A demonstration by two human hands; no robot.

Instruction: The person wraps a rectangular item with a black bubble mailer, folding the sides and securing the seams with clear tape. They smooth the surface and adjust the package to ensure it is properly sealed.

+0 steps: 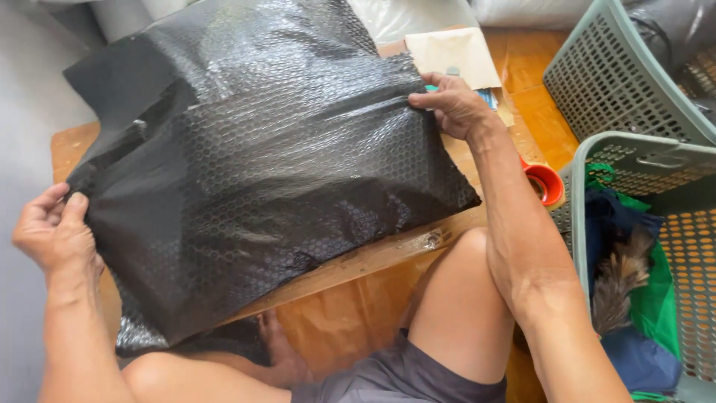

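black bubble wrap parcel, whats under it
Under the black bubble wrap parcel a wooden board shows along its lower edge, and a beige envelope pokes out behind the top corner near the right hand. The rest underneath, and anything inside, is covered.

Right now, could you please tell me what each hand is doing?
Left hand: closed, pinching the black bubble wrap.
Right hand: closed, gripping the wrap's far edge.
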